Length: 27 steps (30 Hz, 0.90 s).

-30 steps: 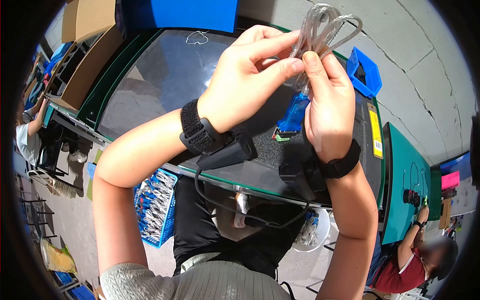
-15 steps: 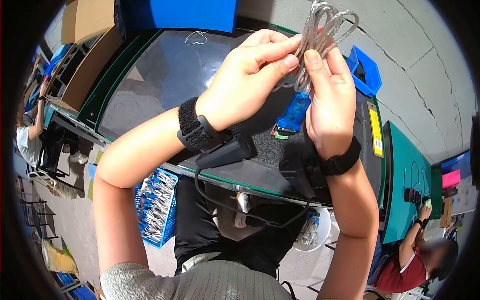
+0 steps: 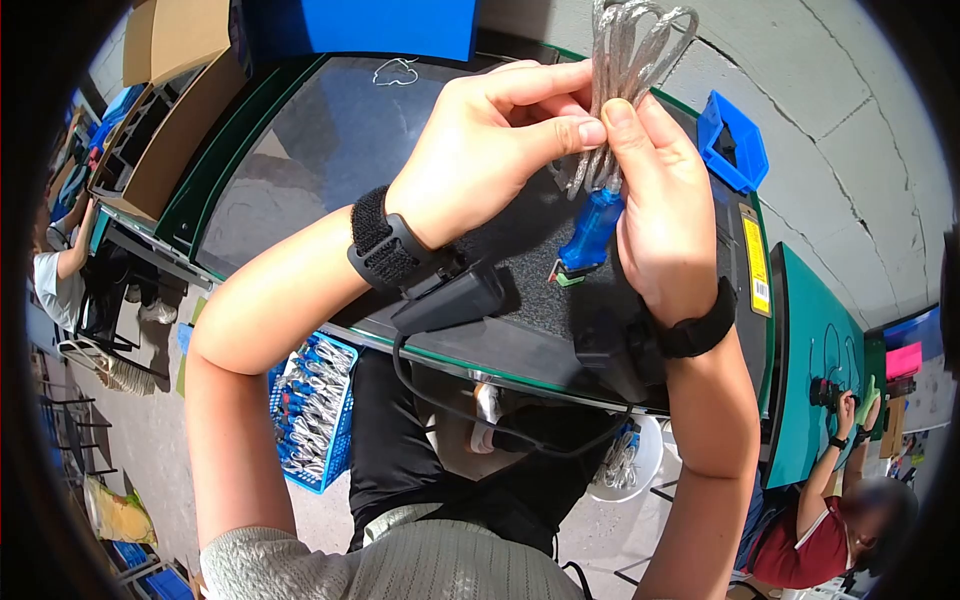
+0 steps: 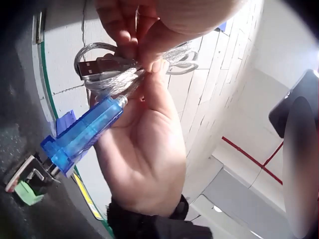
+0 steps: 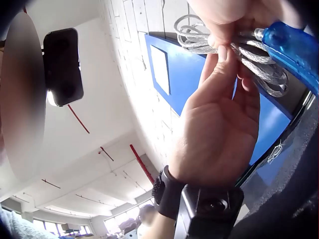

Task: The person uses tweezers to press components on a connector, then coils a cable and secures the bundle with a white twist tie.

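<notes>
A coiled silver cable point(image 3: 628, 50) is held up over the worktable between both hands. The left hand point(image 3: 465, 165) pinches the coil's middle from the left between thumb and fingers. From the right, the right hand point(image 3: 662, 195) grips the same bundle, its thumb close to the left thumb. Below the fingers hangs a translucent blue connector point(image 3: 592, 230), tilted down, with a small green block point(image 4: 28, 193) at its end. Beside the loops, a USB plug point(image 4: 94, 68) shows in the left wrist view. Fingers hide the middle of the coil.
A blue bin point(image 3: 732, 145) stands at the table's right back. A blue basket point(image 3: 350, 400) of similar cables is at the lower left, and a white bucket point(image 3: 650, 460) with more is at the lower right. A thin white string point(image 3: 395, 72) lies on the table. Another person point(image 3: 810, 535) works at the right.
The cable loops have shifted slightly left and the blue connector has turned a little. Both hands stay on the bundle; the right wrist has moved slightly right.
</notes>
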Tool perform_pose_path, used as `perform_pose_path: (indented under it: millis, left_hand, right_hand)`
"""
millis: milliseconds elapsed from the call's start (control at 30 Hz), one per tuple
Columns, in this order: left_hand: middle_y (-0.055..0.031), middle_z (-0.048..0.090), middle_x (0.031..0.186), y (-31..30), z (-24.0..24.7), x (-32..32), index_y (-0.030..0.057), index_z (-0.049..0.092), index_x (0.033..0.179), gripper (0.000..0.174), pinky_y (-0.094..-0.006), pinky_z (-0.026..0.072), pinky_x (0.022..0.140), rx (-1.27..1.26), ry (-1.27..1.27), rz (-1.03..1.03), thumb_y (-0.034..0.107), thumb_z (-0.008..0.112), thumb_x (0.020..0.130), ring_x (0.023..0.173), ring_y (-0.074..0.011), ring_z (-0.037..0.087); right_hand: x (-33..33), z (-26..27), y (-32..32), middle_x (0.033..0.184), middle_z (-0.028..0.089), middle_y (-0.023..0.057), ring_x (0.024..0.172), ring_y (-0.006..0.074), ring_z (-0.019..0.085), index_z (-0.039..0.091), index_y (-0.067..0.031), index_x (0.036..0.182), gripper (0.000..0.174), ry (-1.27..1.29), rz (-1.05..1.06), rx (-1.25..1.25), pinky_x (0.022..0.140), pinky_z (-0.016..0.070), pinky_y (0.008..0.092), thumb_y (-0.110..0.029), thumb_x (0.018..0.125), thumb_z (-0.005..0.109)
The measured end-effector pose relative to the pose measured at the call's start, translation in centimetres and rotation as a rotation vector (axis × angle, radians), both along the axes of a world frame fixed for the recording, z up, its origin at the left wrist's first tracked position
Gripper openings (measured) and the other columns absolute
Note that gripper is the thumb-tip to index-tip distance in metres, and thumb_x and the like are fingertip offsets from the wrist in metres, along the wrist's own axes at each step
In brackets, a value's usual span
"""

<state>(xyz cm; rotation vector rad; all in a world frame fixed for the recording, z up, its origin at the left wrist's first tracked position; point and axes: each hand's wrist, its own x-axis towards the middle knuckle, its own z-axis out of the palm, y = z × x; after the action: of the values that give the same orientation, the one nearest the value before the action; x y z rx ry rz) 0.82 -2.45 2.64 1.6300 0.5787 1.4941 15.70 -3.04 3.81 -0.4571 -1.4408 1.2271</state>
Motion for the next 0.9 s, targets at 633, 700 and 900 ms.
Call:
perform_pose_path:
  millis: [633, 700, 900]
  left_hand:
    - [-0.0076, 0.046, 0.091, -1.1, 0.1, 1.6, 0.0058, 0.058, 0.114, 0.028, -0.0343, 0.0336, 0.086, 0.486, 0.591, 0.524, 0.012, 0.054, 0.087, 0.092, -0.0254, 0.042]
    - [-0.0079, 0.046, 0.091, -1.2, 0.3, 1.8, 0.0057, 0.058, 0.114, 0.028, -0.0343, 0.0335, 0.086, 0.497, 0.593, 0.521, 0.012, 0.054, 0.087, 0.092, -0.0254, 0.042]
    - [-0.0051, 0.049, 0.097, -0.6, 1.0, 0.8, 0.0014, 0.056, 0.120, 0.033, -0.0309, 0.0352, 0.088, 0.460, 0.461, 0.302, 0.015, 0.053, 0.090, 0.095, -0.0191, 0.045]
  right_hand:
    - [-0.3, -0.4, -0.3, 0.090, 0.057, 0.0039, 0.085, 0.0077, 0.051, 0.054, -0.0004, 0.101, 0.021, -0.105, -0.215, 0.145, 0.077, 0.0429, 0.0225, -0.017, 0.099, 0.040]
    - [0.2, -0.3, -0.5, 0.112, 0.057, 0.0094, 0.106, 0.0138, 0.051, 0.048, 0.0050, 0.122, 0.036, -0.140, -0.173, 0.052, 0.095, 0.0380, 0.0268, -0.021, 0.098, 0.044]
    - [0.9, 0.7, -0.2, 0.081, 0.056, 0.0022, 0.075, 0.0070, 0.052, 0.056, -0.0001, 0.102, 0.027, -0.136, -0.238, 0.015, 0.068, 0.0440, 0.0224, -0.023, 0.099, 0.043]
